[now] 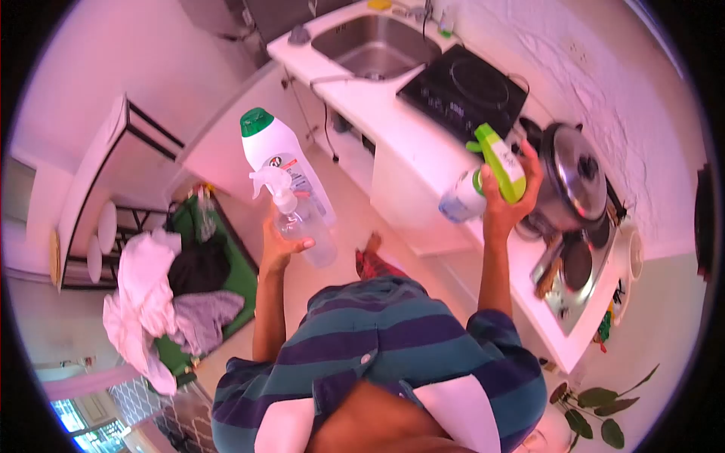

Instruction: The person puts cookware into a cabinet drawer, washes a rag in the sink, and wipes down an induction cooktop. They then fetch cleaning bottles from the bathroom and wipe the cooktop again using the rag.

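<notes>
My left hand is closed around a clear spray bottle with a white trigger head. Right behind it is a white cleaner bottle with a green cap, tilted the same way; whether my fingers also grip it is hidden. On the other side, my right hand is wrapped round a spray bottle with a bright green trigger head, held tilted above the counter edge. The white and blue body of that bottle points down to the left.
A white counter bears a steel sink, a black induction cooktop and a lidded pot. Pans lie farther along. Clothes are heaped on a green surface at left. A cable hangs by the cabinet.
</notes>
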The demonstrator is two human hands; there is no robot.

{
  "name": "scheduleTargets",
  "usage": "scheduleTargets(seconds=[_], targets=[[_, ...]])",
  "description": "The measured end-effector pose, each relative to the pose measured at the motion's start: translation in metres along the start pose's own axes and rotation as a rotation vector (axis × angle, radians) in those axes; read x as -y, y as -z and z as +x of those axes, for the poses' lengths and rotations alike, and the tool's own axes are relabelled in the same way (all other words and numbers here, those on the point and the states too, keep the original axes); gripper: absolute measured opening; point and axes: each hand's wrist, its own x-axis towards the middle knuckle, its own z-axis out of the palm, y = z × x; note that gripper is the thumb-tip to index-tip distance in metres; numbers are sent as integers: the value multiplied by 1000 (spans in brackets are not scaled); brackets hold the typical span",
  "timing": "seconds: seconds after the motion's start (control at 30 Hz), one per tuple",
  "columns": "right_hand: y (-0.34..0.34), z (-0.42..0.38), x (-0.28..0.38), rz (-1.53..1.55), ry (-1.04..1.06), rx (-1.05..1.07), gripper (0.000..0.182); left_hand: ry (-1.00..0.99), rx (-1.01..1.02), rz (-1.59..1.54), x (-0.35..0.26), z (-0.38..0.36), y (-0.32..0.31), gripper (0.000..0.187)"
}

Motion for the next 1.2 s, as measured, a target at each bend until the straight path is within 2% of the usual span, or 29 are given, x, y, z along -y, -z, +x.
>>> scheduleTargets(seconds=[0.17, 0.23, 0.33, 0.37, 0.43, 0.5, 0.63, 0.7, 0.83, 0.93, 1.03, 1.2], targets=[[-57, 33, -48, -45, -76, -164, 58, -21, 157, -83, -22, 149, -16, 93], [-73, 39, -68, -289, 21, -181, 52, -33, 210, -101, -31, 207, -31, 96], [-90, 41, -91, -288, -23, -196, 54, -220, 414, -137, -40, 307, -62, 87], [-96, 39, -98, -255, -70, -210, 55, -300, 488, -120, -42, 342, -77, 82], [-101, 42, -104, -380, -68, -197, 51, -221, 680, -92, -45, 409, -114, 74], [-106, 44, -109, -565, -10, -203, 49, -354, 777, 83, -26, 484, -159, 74], [-130, 49, -108, -602, -182, -424, 47, -516, 944, 173, -2, 584, -260, 78], [-142, 47, -109, -662, -223, -527, 46, -515, 1083, 167, 26, 628, -306, 79], [-160, 47, -108, -744, -322, -689, 45, -504, 1271, 316, 64, 669, -376, 84], [-168, 52, -111, -774, -359, -764, 45, -315, 1429, 237, 93, 692, -421, 91], [-170, 55, -112, -834, -406, -806, 44, -159, 1542, 60, 96, 686, -440, 93], [-163, 63, -119, -770, -439, -879, 44, -385, 1681, 329, 114, 689, -460, 99]])
